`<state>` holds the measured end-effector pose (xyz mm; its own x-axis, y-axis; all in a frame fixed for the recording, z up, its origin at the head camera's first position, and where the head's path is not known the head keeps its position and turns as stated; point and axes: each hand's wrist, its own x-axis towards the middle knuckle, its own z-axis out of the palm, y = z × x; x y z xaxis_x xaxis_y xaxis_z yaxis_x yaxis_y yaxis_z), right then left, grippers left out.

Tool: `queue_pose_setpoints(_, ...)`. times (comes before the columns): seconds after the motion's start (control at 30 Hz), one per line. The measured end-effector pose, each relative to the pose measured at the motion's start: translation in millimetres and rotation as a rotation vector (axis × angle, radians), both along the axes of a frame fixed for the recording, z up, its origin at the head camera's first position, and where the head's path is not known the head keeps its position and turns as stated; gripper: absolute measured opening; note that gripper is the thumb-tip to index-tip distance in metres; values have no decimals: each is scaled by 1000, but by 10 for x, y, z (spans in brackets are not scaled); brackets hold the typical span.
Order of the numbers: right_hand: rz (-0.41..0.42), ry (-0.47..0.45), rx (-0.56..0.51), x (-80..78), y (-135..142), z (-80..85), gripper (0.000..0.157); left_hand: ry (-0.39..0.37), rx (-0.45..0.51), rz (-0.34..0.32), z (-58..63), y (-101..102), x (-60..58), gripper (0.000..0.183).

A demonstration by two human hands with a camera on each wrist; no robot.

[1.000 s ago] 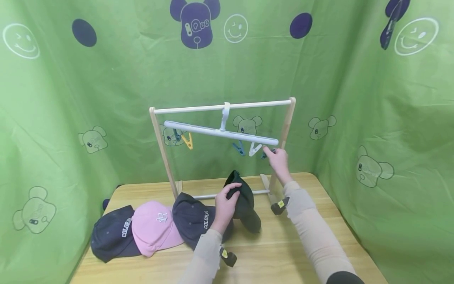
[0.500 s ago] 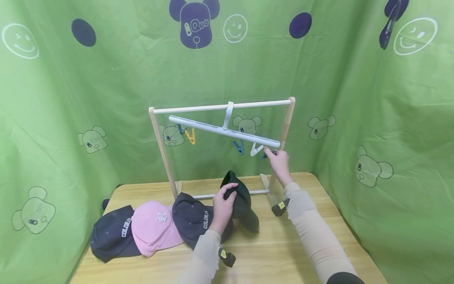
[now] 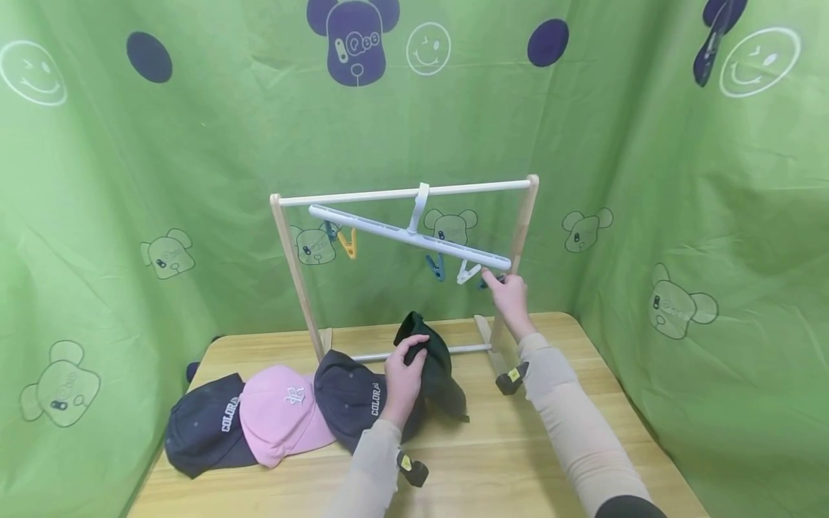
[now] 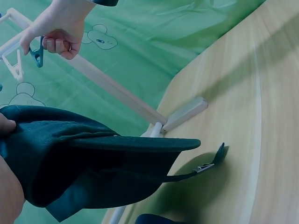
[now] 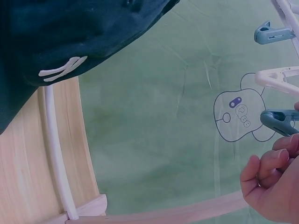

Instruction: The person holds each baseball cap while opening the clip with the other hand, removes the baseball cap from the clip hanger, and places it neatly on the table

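Note:
My left hand pinches a dark green baseball cap near its crown edge, lifting it above the table. In the left wrist view the cap's brim and loose back strap show. At the right end of a pale blue hanger, my right hand pinches a teal clip between thumb and finger. Beside that clip hang a white clip and a blue clip. A yellow clip and another blue clip hang at the left end. The hanger tilts down to the right.
A wooden rack with a white top bar bears the hanger. On the wooden table lie a navy cap, a pink cap and another dark cap, in a row. Green printed curtain surrounds the table.
The hanger's left end has risen and its hook has slid slightly right along the bar. My left hand and the green cap have shifted a little left. The right hand has barely moved.

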<state>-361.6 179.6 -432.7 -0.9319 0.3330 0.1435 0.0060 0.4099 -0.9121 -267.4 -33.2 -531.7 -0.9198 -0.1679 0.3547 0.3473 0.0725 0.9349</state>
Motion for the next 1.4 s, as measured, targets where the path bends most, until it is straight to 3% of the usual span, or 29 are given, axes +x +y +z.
queue_pose_setpoints(0.13, -2, 1, 6, -12, -11, -11, 46, -32, -2, 17, 21, -2, 24, 24)
queue_pose_setpoints(0.37, 1, -12, 24, -16, -20, -15, 45, -20, -16, 23, 253, -47, 212, 23)
queue_pose_setpoints(0.5, 7, -18, 16, -24, -23, -26, 44, -16, -22, 35, 292, -68, 267, 22)
queue_pose_setpoints(1.03, 2, -10, 11, -13, -35, -66, 47, -83, -1, 30, 141, -114, 322, 25)
queue_pose_setpoints(1.4, -4, -15, 28, -20, -26, -88, 47, -68, -23, 51, 52, -85, 375, 28)
